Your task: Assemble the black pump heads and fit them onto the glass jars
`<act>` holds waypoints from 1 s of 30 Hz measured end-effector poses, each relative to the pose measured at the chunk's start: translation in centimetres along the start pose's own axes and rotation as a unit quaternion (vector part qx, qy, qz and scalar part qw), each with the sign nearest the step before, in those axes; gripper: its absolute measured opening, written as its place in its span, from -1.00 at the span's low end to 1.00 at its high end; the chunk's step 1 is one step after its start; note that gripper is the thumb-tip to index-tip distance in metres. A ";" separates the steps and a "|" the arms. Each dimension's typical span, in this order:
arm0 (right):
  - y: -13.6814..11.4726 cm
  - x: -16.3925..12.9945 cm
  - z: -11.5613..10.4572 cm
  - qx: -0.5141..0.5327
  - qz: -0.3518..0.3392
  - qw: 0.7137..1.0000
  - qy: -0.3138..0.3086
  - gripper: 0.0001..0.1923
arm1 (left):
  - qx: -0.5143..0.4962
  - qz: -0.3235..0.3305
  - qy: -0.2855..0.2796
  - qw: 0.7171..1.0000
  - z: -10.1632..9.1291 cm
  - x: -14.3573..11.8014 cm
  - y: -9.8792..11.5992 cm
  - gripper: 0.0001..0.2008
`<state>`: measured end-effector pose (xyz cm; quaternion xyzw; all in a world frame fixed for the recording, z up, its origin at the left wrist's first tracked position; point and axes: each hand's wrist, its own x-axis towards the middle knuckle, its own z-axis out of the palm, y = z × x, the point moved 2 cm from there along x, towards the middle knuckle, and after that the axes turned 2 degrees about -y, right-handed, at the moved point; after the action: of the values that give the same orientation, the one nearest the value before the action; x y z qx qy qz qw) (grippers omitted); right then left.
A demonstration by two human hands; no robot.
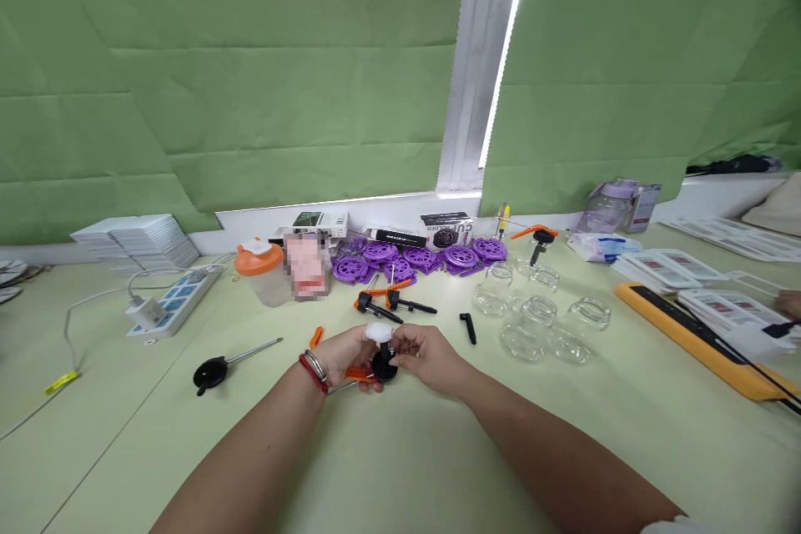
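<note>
In front of me my left hand [348,357] is wrapped round a black round lid-like part [384,366] with an orange lever [359,374] and a thin metal rod. A black stem stands up from it, with a rounded white piece [378,332] on top. My right hand [431,357] pinches at the right side of the same part, its fingertips closed on the stem area. Similar black and orange assemblies [400,300] with metal rods lie just beyond the hands. A small black bent piece [468,329] lies to the right of them.
Clear glass jars [529,329] stand at right, before a yellow-orange bar [694,338]. Purple round holders [406,259] line the back. At left are an orange-lidded cup [261,271], a power strip [175,306] and a black lid with a rod [211,372]. A person's hand [789,303] shows far right.
</note>
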<state>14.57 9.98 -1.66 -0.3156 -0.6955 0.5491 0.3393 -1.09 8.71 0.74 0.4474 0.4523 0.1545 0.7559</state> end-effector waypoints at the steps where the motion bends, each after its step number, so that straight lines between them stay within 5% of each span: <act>1: 0.0 0.0 0.0 0.003 0.002 1.000 0.000 -0.88 | 0.001 0.000 0.002 1.000 0.0 0.0 0.0 -0.52; 30: 0.9 0.1 0.7 0.045 -0.016 0.999 -0.011 -0.86 | 0.011 0.026 -0.011 1.000 -0.1 -0.1 -0.3 -0.52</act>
<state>14.04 9.84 -2.60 -0.2824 -0.6787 0.5782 0.3540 -1.28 8.59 0.53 0.4692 0.4340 0.1638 0.7514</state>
